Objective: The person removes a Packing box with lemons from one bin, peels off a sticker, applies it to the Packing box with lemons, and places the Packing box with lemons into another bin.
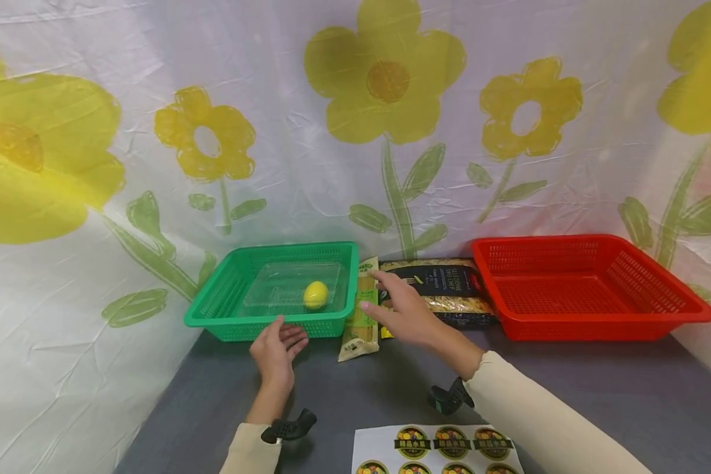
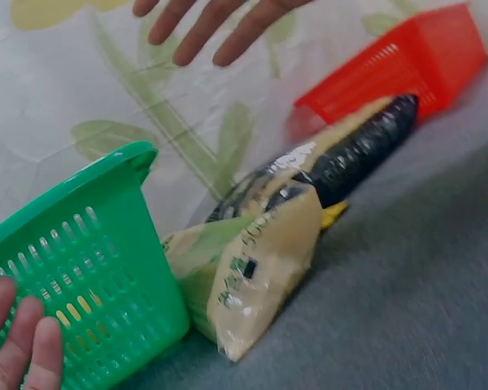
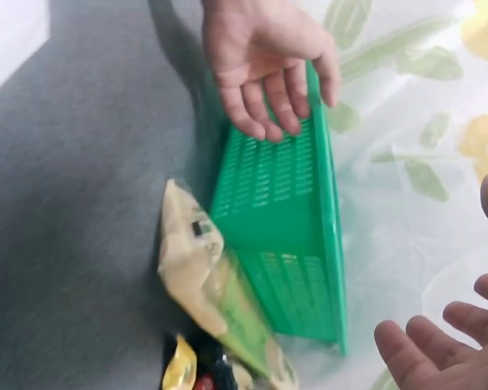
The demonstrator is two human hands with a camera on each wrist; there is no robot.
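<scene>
A green basket point(image 1: 272, 324) stands at the back left, with a clear plastic box point(image 1: 272, 280) and a yellow lemon point(image 1: 316, 295) inside. My left hand point(image 1: 277, 352) is at the basket's front wall, its fingers loosely bent and holding nothing. Above the packages right of the basket hovers my right hand point(image 1: 404, 309), fingers spread and nothing in them. Below it lie a slim beige-and-green package point(image 1: 360, 329) against the basket's right side and a dark pasta bag point(image 1: 450, 283) with a clear window. In the right wrist view, the left hand point(image 3: 268, 65) hangs by the basket's rim.
A red basket point(image 1: 592, 329) stands at the back right, beside the pasta bag. Near the front edge of the dark table point(image 1: 343, 401) lies a white sheet of round fruit stickers point(image 1: 438, 454). A flower-printed curtain point(image 1: 284, 164) hangs behind everything. A small yellow package point(image 3: 179, 366) pokes out beside the slim package.
</scene>
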